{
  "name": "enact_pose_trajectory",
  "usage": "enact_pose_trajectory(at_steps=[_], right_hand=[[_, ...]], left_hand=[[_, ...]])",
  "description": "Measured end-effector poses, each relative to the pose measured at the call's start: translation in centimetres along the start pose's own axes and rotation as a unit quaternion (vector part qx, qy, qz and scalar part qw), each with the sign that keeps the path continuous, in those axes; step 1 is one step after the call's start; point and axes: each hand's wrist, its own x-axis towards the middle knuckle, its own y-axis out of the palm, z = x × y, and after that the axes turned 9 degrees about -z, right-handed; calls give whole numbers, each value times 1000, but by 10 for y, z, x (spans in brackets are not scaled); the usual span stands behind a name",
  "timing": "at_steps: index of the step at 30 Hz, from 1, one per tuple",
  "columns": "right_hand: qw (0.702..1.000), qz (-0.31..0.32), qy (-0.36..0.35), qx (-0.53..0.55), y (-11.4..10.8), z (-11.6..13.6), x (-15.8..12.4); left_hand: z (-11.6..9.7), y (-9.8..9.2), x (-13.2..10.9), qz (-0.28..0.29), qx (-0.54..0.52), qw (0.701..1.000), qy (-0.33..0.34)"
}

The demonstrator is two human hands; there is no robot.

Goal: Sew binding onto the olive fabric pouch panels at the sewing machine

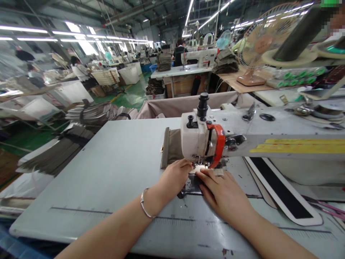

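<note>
A white sewing machine [242, 138] with an orange needle guard [219, 145] stands on a grey table [107, 172]. A khaki fabric piece [172, 147] lies behind the needle. My left hand [175, 178], a silver bangle on its wrist, rests with curled fingers pinching a small light piece [198, 169] right under the presser foot. My right hand [223, 194] lies flat beside it, fingers pressed together on the same piece, pointing toward the needle.
A long black-and-cream strip [283, 194] lies on the table to the right. A fan [258, 46] stands behind the machine. Stacks of grey fabric pieces [91, 113] pile up at left. Other people sit at machines farther back [180, 50].
</note>
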Motion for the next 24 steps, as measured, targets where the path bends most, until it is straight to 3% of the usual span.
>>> enact_pose_trajectory(at_steps=[17,21,24], right_hand=[[999,-22,27,9,0,9,5],[999,-25,27,2,-15,8,2],[996,-54,63,-17,-40,-17,-20]], left_hand=[[-4,-4,3,-34,12,999,-24],[-1,-4,0,-47,-19,999,-5],[0,-4,-1,-50,-22,998,-16]])
